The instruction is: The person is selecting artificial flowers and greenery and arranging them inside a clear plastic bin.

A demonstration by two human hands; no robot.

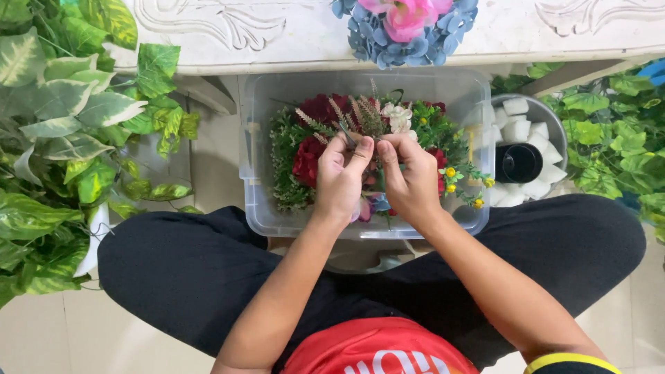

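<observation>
I wear black trousers point(180, 277), a red shirt point(377, 353) with white print across its front, and a dark short sleeve point(571, 363) edged with a yellow band, my forearms bare.

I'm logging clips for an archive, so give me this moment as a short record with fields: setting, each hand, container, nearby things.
setting: person sits cross-legged on a tiled floor
left hand: pinches a thin flower stem over the box
right hand: fingertips meet the same stem
container: clear plastic box of artificial flowers, red, white and yellow
nearby: round tub of white foam blocks; leafy plants; blue and pink bouquet
</observation>
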